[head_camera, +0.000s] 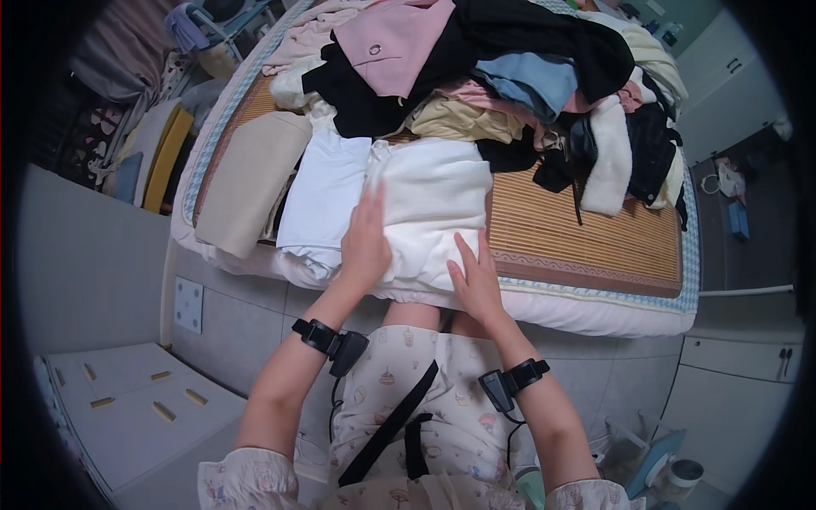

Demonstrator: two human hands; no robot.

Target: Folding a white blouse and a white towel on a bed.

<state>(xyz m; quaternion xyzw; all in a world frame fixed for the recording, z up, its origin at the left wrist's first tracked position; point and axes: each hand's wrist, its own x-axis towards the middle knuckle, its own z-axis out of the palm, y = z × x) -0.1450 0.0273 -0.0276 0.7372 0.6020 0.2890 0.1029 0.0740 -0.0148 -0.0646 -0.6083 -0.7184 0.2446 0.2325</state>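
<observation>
A folded white garment (437, 185) lies at the bed's near edge, its lower part creased. My left hand (368, 239) rests along its left side, fingers stretched away from me, beside a folded pale white-blue garment (325, 191). My right hand (476, 274) lies on its near right corner with the fingers spread. Neither hand visibly grips cloth. Further left is a folded beige garment (255, 182). A bamboo mat (586, 242) shows to the right of the white garment.
Loose clothes are heaped across the far part of the bed, among them a pink garment (401, 44), a blue one (532, 83), a yellow one (468, 119) and a white fluffy piece (605, 159). A white drawer unit (134, 408) stands at the lower left.
</observation>
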